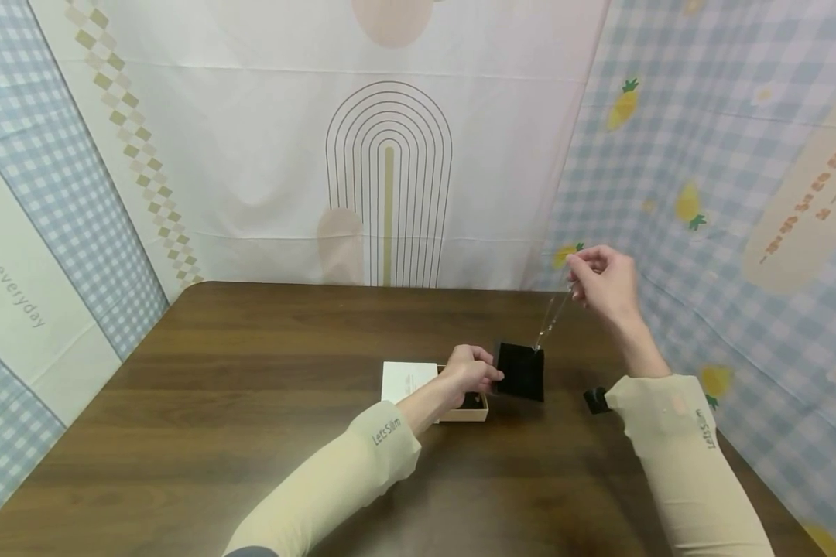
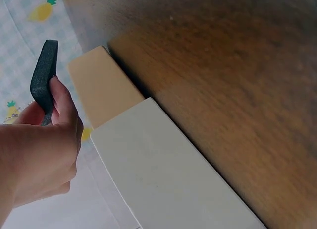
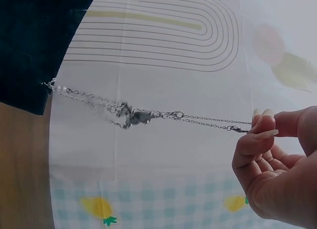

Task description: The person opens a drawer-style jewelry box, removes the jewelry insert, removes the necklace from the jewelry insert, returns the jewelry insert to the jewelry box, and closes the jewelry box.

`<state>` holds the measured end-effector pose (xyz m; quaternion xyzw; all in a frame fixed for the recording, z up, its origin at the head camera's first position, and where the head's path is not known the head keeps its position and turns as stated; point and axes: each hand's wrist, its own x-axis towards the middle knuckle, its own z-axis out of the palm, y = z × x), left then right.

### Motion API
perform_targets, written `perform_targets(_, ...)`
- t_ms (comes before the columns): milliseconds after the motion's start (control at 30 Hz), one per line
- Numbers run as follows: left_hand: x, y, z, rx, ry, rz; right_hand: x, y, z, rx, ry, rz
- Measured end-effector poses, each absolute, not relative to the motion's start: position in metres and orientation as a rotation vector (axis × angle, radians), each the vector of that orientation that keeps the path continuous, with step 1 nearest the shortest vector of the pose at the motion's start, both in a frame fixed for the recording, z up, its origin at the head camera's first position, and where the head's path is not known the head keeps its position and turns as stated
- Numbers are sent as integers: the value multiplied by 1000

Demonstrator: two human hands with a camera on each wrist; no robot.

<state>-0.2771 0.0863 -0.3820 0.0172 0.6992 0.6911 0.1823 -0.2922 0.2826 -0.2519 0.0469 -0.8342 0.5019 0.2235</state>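
Observation:
My left hand [image 1: 468, 370] pinches a flat black foam pad [image 1: 520, 373] by its left edge, above the table. In the left wrist view the pad [image 2: 44, 73] shows edge-on between thumb and fingers. Up and to the right, my right hand [image 1: 604, 282] pinches one end of a thin silver chain necklace [image 1: 552, 321]. The necklace [image 3: 141, 116] stretches from my right fingertips to the pad's corner, its middle blurred in the right wrist view. Under my left forearm sits a small tan box [image 1: 465, 415] with a dark inside, partly covered by a white lid [image 1: 407, 379].
A small black object [image 1: 595, 400] lies on the brown wooden table [image 1: 286, 348], close to my right sleeve. Printed cloth hangings [image 1: 265, 155] stand behind the table and along both sides.

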Motion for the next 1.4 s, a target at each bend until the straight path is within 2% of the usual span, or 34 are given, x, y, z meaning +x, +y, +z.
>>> perform_targets(900,-272,87,-383,50,2062,1886,-290,291,-241,115,-2046,1622)
perform_targets(1400,-270,88,-381,68,2058,1883,-284,300,-239,58,-2118,1454)
